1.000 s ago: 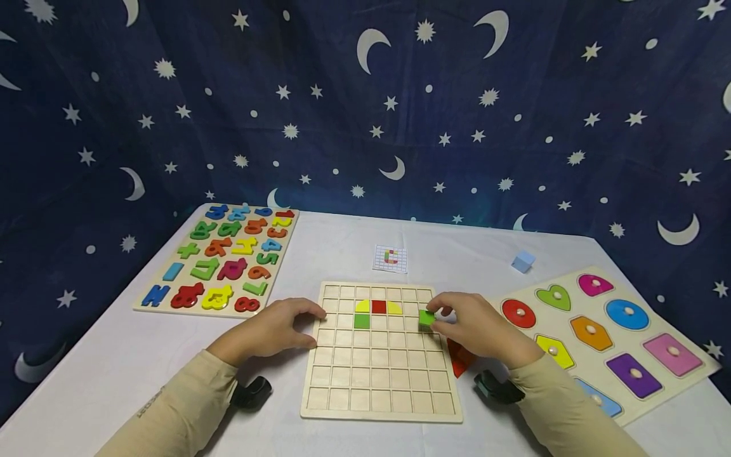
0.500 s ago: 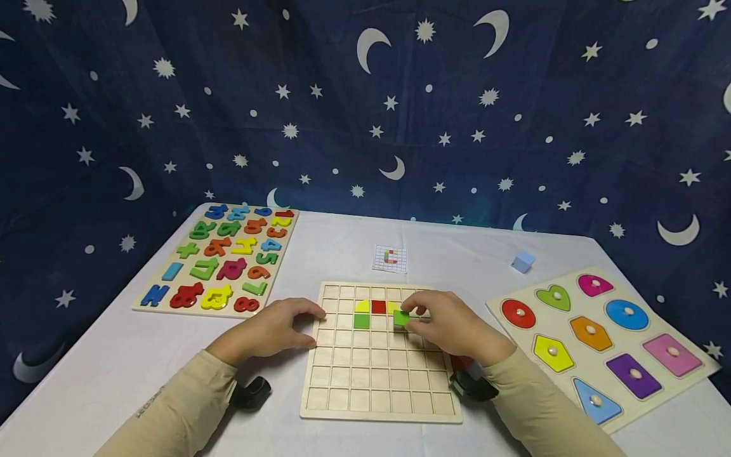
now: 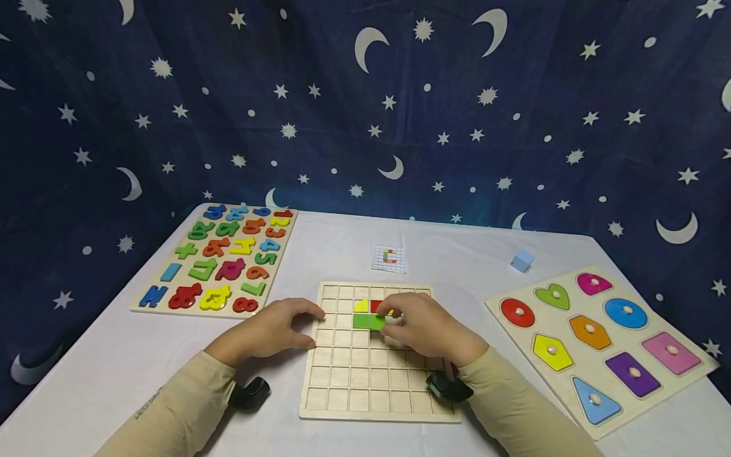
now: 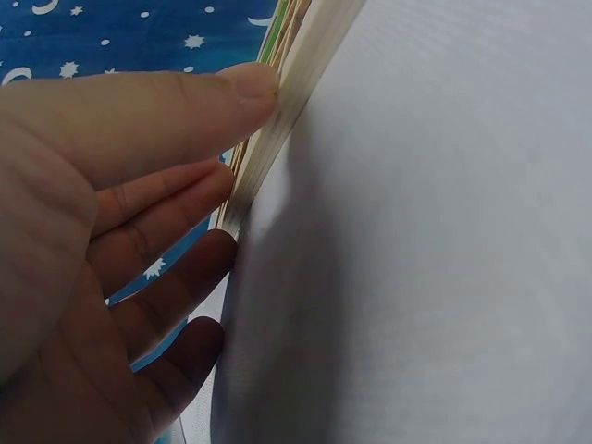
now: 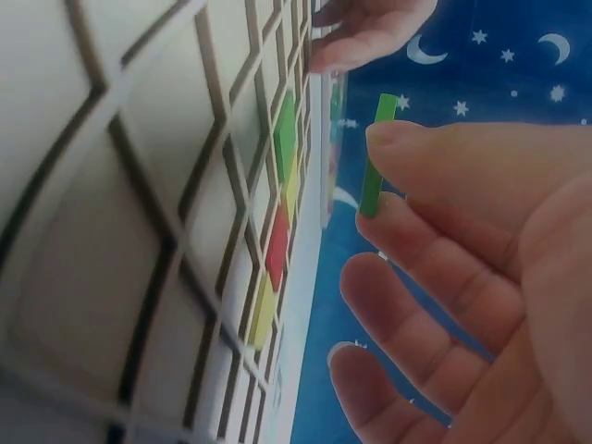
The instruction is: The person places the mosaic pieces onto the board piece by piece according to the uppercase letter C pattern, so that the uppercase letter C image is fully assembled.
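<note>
Between thumb and fingers my right hand (image 3: 428, 324) pinches a green square tile (image 5: 374, 171); in the right wrist view it is held apart from the wooden grid board (image 3: 379, 406). In the head view it appears just right of another green tile (image 3: 360, 322) set in the grid. Behind them lie a yellow tile with a rounded corner (image 3: 362, 307) and a red square tile (image 3: 375, 306). A second yellow tile (image 5: 262, 313), mostly covered by my fingers in the head view, shows in the right wrist view. My left hand (image 3: 268, 330) touches the board's left edge with straight fingers and thumb.
A small printed pattern card (image 3: 389, 259) lies behind the board, and a light blue block (image 3: 522, 261) at the back right. Left stands a number puzzle (image 3: 219, 260); right, a shape puzzle with knobs (image 3: 596, 343). Something red is mostly hidden under my right wrist.
My right hand has carried the green tile leftward from the board's right side to beside the placed green tile. My left hand has stayed at the board's edge.
</note>
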{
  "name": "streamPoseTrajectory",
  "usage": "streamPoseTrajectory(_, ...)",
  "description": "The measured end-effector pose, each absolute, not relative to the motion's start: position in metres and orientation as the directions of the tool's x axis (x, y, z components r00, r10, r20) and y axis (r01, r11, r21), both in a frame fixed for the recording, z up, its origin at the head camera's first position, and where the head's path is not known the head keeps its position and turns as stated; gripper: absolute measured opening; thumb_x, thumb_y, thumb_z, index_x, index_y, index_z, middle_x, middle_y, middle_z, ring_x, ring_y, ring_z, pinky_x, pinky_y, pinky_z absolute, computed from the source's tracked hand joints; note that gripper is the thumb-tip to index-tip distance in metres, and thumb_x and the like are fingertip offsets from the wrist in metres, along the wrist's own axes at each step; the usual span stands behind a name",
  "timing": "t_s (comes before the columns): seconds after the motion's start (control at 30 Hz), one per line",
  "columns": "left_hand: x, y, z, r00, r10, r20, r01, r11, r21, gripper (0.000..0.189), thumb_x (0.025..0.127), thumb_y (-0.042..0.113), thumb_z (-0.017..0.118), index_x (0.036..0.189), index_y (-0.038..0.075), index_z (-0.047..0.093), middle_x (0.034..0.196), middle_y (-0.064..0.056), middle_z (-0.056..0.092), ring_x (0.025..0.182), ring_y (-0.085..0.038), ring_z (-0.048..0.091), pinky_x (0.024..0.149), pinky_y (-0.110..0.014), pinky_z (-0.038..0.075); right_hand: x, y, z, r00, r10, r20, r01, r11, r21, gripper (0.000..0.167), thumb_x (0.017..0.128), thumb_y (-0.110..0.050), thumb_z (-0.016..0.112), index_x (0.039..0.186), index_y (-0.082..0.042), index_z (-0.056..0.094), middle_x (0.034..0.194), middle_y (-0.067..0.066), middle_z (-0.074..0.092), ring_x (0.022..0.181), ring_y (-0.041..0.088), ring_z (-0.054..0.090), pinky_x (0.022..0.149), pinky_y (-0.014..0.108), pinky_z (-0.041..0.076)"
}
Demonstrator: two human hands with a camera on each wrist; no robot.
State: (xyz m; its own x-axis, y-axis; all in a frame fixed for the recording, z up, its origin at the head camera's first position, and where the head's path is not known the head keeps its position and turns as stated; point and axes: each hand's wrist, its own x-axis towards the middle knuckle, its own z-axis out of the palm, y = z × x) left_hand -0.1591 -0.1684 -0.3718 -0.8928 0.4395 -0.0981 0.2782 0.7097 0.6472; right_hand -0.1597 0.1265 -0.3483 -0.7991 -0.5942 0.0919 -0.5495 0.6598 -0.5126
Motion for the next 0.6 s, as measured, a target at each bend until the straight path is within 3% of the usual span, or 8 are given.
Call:
streamPoseTrajectory(0.2, -0.159, -0.169, -0.371, -0.892, 0.442, -0.097, 0.278, 0.704, 0.654, 0.043, 0.079, 0.013, 0.086, 0.118, 0.013, 0.069, 0.13, -0.007, 0.062, 0.13, -0.032, 0.05, 0.11, -0.052, 0.037, -0.159, 0.114, -0.35, -0.789, -0.608, 0.087, -0.557, 0.649, -0.519, 0.018, 0.09, -0.015, 0.071, 0.108, -0.011, 0.071, 0.105, -0.003, 0.07, 0.093, 0.016, 0.065, 0.081, 0.033, 0.052)
streamPoseTrajectory(0.6, -0.159, -0.17, -0.372, -0.885, 0.457, -0.086, 0.298, 0.699, 0.65, 0.042, 0.08, 0.014, 0.085, 0.119, 0.012, 0.069, 0.13, -0.007, 0.062, 0.129, -0.032, 0.05, 0.11, -0.053, 0.037, -0.157, 0.104, -0.36, -0.778, -0.622, 0.085, -0.58, 0.66, -0.479, 0.015, 0.088, -0.014, 0.073, 0.103, -0.013, 0.071, 0.092, -0.008, 0.067, 0.079, 0.009, 0.058, 0.078, 0.034, 0.049)
